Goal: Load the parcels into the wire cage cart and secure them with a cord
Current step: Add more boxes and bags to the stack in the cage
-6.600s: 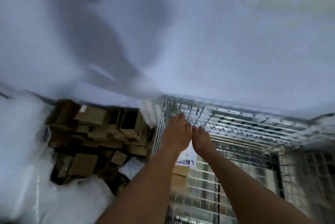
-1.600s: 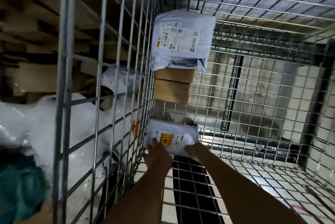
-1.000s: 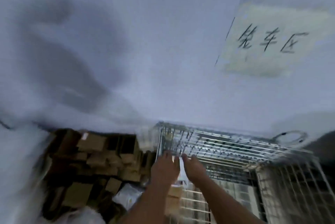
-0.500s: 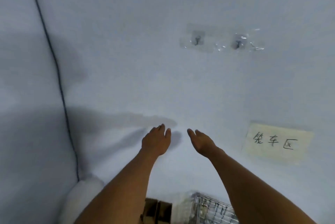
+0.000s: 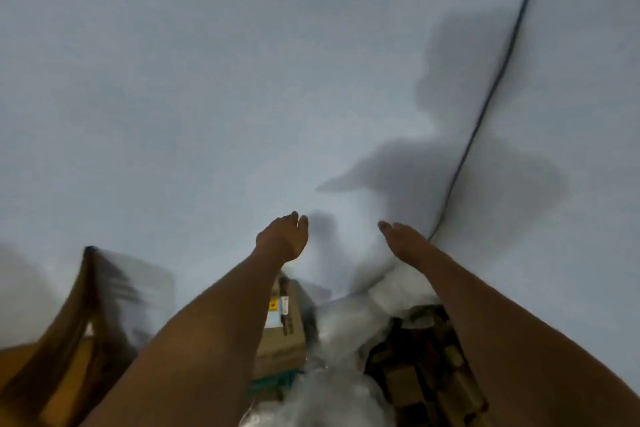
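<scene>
My left hand [image 5: 283, 237] and my right hand [image 5: 403, 239] are raised in front of a pale wall, apart from each other, fingers loose and holding nothing. Below my left forearm lies a brown cardboard parcel [image 5: 281, 333] with a white label and a yellow sticker. To its right is a heap of brown cardboard boxes [image 5: 424, 367]. White plastic wrap or bags [image 5: 341, 340] lie between them. The wire cage cart and any cord are out of view. The picture is blurred by motion.
A dark cable [image 5: 485, 97] runs down the wall to the right of my right hand. A large brown cardboard flap [image 5: 65, 322] stands at the lower left. My shadow falls on the wall.
The view has swung left, away from the cage: the cart and the paper sign have left the frame and the box heap has come in. Both hands stay empty and have spread further apart.
</scene>
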Available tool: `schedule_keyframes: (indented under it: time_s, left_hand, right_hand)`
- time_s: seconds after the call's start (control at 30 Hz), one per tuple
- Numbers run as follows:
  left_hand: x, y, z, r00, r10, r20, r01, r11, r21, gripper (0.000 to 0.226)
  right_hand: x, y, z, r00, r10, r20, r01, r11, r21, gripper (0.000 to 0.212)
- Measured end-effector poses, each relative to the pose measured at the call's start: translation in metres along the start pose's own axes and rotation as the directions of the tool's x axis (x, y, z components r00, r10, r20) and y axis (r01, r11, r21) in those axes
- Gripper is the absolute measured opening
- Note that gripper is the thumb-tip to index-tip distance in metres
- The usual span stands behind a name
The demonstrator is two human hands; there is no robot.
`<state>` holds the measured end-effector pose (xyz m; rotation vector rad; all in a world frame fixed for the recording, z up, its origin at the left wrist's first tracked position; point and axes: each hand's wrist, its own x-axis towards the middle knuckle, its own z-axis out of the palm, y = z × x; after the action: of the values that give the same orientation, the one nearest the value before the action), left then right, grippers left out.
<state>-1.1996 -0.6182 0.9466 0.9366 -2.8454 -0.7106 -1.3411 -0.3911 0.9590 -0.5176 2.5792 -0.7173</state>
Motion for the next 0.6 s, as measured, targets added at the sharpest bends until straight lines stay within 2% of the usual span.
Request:
schedule_keyframes:
  time_s: [0.1, 0.2, 0.33, 0.4, 0.5, 0.6]
  left_hand:
    - [-0.015, -0.115, -0.028, 0.975, -0.216, -0.052, 0.216, 0.976, 0.008, 0.064]
    - [-0.017, -0.195, -0.039, 0.94, -0.334, -0.065, 0.335, 0.942, -0.003, 0.064]
    - [0.01, -0.262, -0.029, 0.918, -0.396, -0.022, 0.393, 0.917, -0.068, 0.065]
    - [0.036, -0.29, -0.02, 0.917, -0.397, 0.028, 0.398, 0.913, -0.085, 0.065]
    - [0.072, -0.322, 0.007, 0.904, -0.416, 0.103, 0.425, 0.9, -0.1, 0.064]
    - [0.11, -0.347, 0.044, 0.884, -0.434, 0.174, 0.459, 0.877, -0.142, 0.063]
  right_hand:
    - [0.017, -0.077, 0.071, 0.984, -0.128, 0.122, 0.136, 0.988, -0.066, 0.07]
    - [0.037, -0.135, 0.132, 0.949, -0.191, 0.25, 0.227, 0.966, -0.123, 0.066]
    - [0.074, -0.185, 0.2, 0.948, -0.155, 0.278, 0.172, 0.984, -0.037, 0.067]
    - [0.103, -0.199, 0.23, 0.94, -0.126, 0.316, 0.152, 0.987, -0.059, 0.068]
    - [0.143, -0.202, 0.265, 0.942, -0.073, 0.329, 0.109, 0.99, -0.093, 0.074]
    - [0.183, -0.19, 0.299, 0.952, -0.002, 0.306, 0.033, 0.995, -0.093, 0.07]
